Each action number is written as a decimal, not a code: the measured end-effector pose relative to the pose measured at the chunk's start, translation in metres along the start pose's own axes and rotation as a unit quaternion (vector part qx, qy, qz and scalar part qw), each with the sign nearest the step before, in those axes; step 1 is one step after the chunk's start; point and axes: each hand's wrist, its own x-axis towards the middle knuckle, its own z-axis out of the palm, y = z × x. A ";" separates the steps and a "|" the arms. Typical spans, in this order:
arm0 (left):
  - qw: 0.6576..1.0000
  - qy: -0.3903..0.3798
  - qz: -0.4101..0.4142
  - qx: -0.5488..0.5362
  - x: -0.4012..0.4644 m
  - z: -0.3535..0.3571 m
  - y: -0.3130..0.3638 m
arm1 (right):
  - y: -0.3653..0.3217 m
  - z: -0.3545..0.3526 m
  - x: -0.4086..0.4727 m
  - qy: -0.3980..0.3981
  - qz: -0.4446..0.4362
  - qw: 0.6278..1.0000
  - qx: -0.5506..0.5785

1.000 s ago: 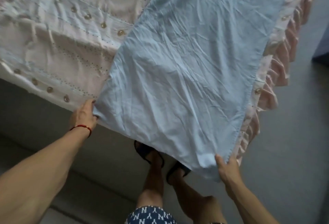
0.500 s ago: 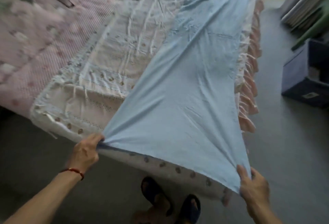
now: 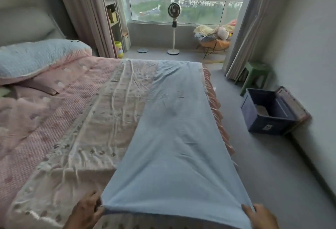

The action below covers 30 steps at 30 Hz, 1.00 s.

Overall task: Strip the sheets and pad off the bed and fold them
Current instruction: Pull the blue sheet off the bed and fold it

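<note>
Blue sheet now pulled taut, smoother; both hands grip corners.

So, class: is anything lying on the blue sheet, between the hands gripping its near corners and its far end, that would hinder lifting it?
Nothing visible does. The left hand and right hand each hold a near corner of the blue sheet, whose surface is bare to its far end. The pillow lies off it, to the left.
</note>
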 end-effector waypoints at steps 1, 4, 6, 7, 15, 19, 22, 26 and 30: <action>1.000 -0.020 0.022 0.000 0.002 -0.003 0.002 | -0.005 0.003 -0.006 -0.009 0.016 1.000 -0.009; 0.997 -0.044 0.059 -0.028 0.007 -0.015 0.020 | -0.018 0.011 -0.010 0.016 0.027 0.999 0.009; 0.994 -0.007 0.076 -0.083 0.009 -0.019 0.034 | -0.025 0.011 -0.016 0.025 0.038 0.999 0.004; 0.993 0.022 0.060 -0.101 0.012 -0.017 0.037 | -0.026 0.012 -0.015 0.029 0.042 0.999 0.005; 0.977 0.198 0.005 -0.079 0.002 -0.007 0.068 | -0.026 -0.013 -0.018 0.103 -0.022 0.992 0.074; 0.989 0.149 0.018 -0.003 -0.007 -0.003 0.051 | -0.001 -0.032 -0.018 0.081 0.000 0.991 0.103; 0.986 0.167 0.009 0.025 -0.013 -0.004 0.052 | 0.001 -0.038 -0.018 0.102 -0.032 0.988 0.112; 0.984 0.173 0.029 0.016 -0.029 -0.003 0.059 | 0.020 -0.036 -0.009 0.099 -0.031 0.988 0.114; 0.996 0.045 -0.075 0.011 -0.029 0.004 0.049 | 0.043 -0.015 0.013 0.072 -0.025 0.991 0.109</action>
